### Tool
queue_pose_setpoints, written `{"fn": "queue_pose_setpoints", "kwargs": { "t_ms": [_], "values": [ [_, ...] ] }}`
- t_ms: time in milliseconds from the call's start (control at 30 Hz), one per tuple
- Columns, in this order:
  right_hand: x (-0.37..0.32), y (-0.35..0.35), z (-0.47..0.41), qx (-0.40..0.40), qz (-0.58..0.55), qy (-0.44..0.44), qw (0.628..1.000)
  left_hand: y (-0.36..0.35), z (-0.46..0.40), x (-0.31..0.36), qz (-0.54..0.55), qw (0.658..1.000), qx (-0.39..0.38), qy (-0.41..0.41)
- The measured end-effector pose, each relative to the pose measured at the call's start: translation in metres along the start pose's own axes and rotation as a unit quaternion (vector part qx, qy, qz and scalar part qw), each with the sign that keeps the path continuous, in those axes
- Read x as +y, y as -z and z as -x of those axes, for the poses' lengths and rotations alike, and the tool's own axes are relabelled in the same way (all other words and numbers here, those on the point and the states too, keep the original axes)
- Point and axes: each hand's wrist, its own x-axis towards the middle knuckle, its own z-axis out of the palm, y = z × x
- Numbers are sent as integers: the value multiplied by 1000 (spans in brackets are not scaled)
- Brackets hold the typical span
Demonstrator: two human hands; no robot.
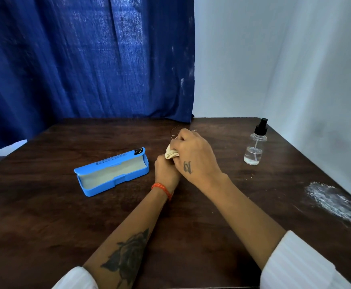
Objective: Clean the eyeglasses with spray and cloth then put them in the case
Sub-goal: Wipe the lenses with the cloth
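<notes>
Wiping step, likely: right hand [193,155] curled round cloth [170,153] and the barely visible glasses [175,130] mid-table, left hand [166,170] curled below, its hold hidden; next, glasses go into open case [112,173] left; spray [255,142] right.

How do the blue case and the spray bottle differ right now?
The case is opaque blue plastic, long and low, lying open to the left of the hands; the spray bottle is clear with a black pump top, standing upright to their right. The case's pale lining shows nothing inside; the bottle holds some clear liquid. Both rest untouched on the table.
</notes>
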Motion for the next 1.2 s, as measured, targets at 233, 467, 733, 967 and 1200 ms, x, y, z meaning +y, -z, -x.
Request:
{"fn": "queue_pose_setpoints", "kwargs": {
  "t_ms": [233,467,733,967,1200],
  "values": [
    [31,9,18,3,-145,-65,987,2,9,7,159,983,-83,-45],
    [100,19,45,124,-288,-286,906,12,0,6,222,959,-168,-54],
    [74,-10,65,-24,-196,-50,979,20,0,4,238,948,-206,-36],
    [81,-5,72,-126,-300,-56,944,24,-3,4,249,948,-198,-15],
    [88,-16,70,-123,-109,-4,986,17,-3,2,206,966,-158,5]
  ]
}}
